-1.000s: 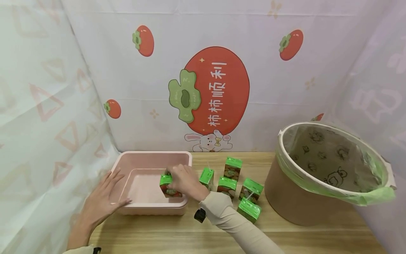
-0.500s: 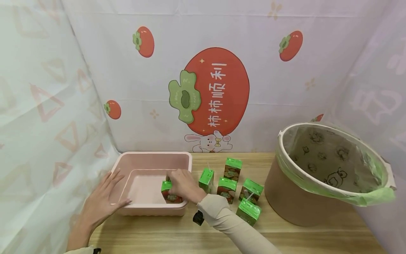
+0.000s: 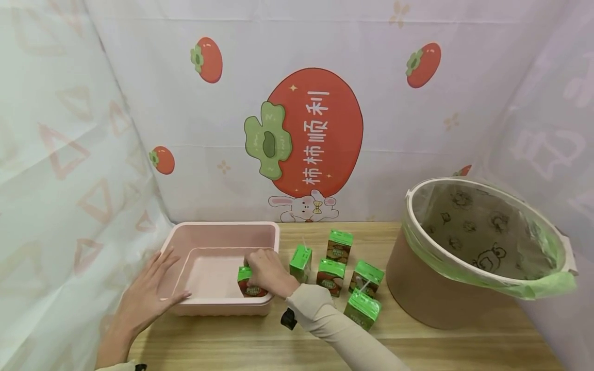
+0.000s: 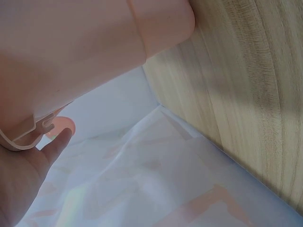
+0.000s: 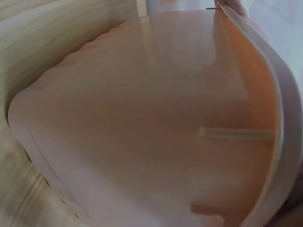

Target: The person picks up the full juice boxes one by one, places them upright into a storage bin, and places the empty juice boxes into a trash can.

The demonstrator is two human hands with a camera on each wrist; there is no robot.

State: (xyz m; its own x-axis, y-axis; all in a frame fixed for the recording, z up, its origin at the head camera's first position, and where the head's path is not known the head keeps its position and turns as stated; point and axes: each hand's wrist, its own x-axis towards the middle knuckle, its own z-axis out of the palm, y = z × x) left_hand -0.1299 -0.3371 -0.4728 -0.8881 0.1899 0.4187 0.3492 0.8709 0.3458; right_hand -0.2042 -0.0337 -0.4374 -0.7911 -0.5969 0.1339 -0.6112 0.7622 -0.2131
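Note:
A pink plastic bin [image 3: 221, 300] stands at the left of the table. My right hand [image 3: 268, 272] reaches over its right rim and holds a small green-topped juice box [image 3: 250, 289] low in the front right corner. Part of that box is hidden behind the fingers. My left hand [image 3: 147, 289] rests at the bin's left rim with fingers spread. In the left wrist view a finger of the left hand [image 4: 29, 172] lies by the rim. The right wrist view is filled by the bin's outer wall [image 5: 142, 109], with the held box out of sight.
Several juice boxes stand right of the bin, among them one with a straw [image 3: 300, 263], a back one [image 3: 340, 248] and a front one [image 3: 363, 308]. A large brown bucket [image 3: 429, 293] with a green liner stands at the right. Printed curtains enclose the table [image 3: 232, 342].
My right hand has moved slightly down and right with the juice box, lowering it into the bin's front right corner. The left hand has stayed on the rim.

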